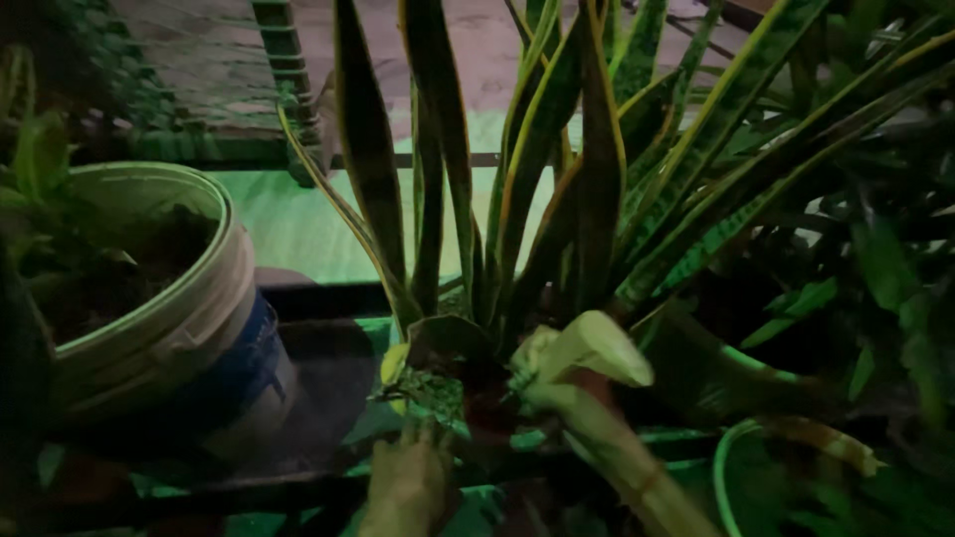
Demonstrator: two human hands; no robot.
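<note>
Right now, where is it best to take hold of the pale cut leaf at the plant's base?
Probably low on the pale cut leaf, from the near right side like the right hand: its stub is thick there, while upright leaves crowd behind.

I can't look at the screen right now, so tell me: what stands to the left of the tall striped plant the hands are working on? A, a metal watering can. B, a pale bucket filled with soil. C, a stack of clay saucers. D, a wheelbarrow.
B: a pale bucket holding dark soil stands left of the striped plant, whose base the left hand and right hand reach.
</note>
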